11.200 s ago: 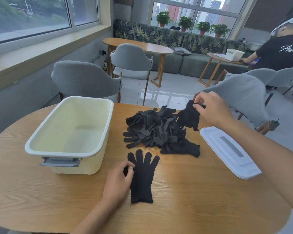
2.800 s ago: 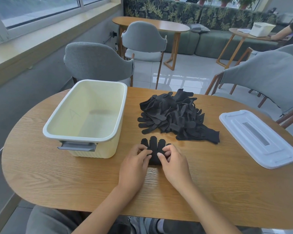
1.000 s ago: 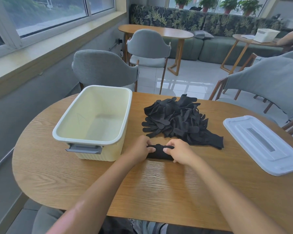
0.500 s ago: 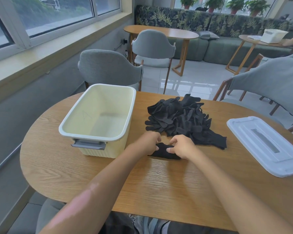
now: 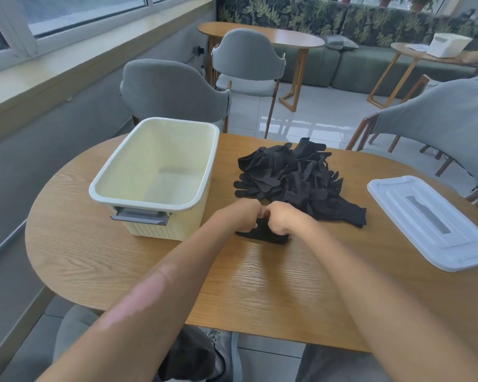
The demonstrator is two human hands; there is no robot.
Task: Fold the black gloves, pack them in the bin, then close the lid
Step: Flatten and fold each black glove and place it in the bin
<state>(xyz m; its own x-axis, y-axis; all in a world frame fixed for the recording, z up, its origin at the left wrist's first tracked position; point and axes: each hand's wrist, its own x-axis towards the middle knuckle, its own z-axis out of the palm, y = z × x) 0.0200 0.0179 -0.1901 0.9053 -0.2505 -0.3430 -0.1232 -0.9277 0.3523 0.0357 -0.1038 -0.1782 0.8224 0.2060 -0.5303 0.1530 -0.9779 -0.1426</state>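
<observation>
A folded black glove bundle point(image 5: 262, 235) lies on the wooden table point(image 5: 260, 285) just in front of the loose pile of black gloves point(image 5: 293, 177). My left hand point(image 5: 246, 213) and my right hand point(image 5: 280, 217) sit side by side on top of the bundle, fingers curled into its fabric, knuckles nearly touching. The cream bin point(image 5: 155, 172) stands open to the left, with nothing visible inside it. Its white lid point(image 5: 431, 219) lies flat at the right side of the table.
Grey chairs stand around the table: one behind the bin point(image 5: 171, 89) and one at the far right point(image 5: 439, 119). Further back are another wooden table point(image 5: 262, 37) and a green sofa point(image 5: 342, 59). The table's near edge runs just above my knees.
Since a second ago my hands have drawn closer together over the bundle, which has become more compact. The pile, bin and lid have not moved.
</observation>
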